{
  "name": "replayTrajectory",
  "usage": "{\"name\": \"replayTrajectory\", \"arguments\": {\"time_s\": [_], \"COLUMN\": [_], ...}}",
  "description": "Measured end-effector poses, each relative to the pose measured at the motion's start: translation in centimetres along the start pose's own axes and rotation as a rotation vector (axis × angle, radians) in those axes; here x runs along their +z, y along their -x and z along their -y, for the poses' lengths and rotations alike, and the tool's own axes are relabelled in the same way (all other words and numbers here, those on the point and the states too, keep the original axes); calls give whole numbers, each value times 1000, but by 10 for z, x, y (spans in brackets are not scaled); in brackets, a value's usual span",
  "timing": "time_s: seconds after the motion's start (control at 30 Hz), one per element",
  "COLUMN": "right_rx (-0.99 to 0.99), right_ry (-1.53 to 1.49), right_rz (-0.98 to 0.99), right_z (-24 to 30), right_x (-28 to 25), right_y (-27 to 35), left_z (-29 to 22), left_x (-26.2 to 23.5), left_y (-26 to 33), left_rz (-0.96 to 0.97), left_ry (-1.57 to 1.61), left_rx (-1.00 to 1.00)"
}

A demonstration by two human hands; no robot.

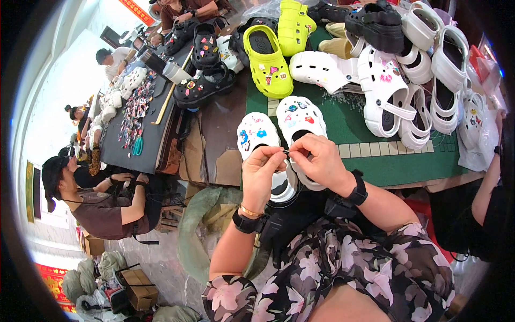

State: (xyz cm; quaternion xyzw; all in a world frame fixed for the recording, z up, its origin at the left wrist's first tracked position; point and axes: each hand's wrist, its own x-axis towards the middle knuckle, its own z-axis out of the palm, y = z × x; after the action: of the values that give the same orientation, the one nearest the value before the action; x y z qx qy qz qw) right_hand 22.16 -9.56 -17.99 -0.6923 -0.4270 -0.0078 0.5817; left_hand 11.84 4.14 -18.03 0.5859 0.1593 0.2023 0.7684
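A pair of white clogs with coloured charms sits before me at the table's near edge: the left clog [256, 129] and the right clog [301, 115]. Over their straps, my left hand [263, 174] and my right hand [319, 160] meet fingertip to fingertip. Both are closed in a pinch on a thin strand [286, 152], mostly hidden by the fingers. Just beyond stand lime-green clogs [267, 59] with charms. White clogs [382, 80] lie to the right, beside a heap of clear plastic strands [348, 100].
Black clogs [206, 88] with charms stand at the back left. The green mat [429, 169] carries a row of pale squares. More white clogs [448, 59] pile up at the right. A co-worker [102, 206] sits at a dark table [120, 147] strewn with small charms.
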Motion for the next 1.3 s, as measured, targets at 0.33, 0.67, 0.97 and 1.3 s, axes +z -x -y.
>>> {"name": "replayTrajectory", "arguments": {"time_s": [0.33, 0.67, 0.97, 1.3], "right_rx": [-18, -3, -16, -81], "right_ry": [15, 10, 12, 43], "right_rz": [8, 7, 11, 70], "right_z": [1, 0, 0, -4], "right_x": [1, 2, 1, -3], "right_y": [0, 1, 0, 2], "left_z": [-6, 0, 3, -1], "left_x": [7, 6, 7, 2], "left_y": [5, 7, 7, 7], "left_rz": [-78, -108, -101, 7], "left_ry": [-121, -235, -275, -540], "left_rx": [85, 142, 116, 130]}}
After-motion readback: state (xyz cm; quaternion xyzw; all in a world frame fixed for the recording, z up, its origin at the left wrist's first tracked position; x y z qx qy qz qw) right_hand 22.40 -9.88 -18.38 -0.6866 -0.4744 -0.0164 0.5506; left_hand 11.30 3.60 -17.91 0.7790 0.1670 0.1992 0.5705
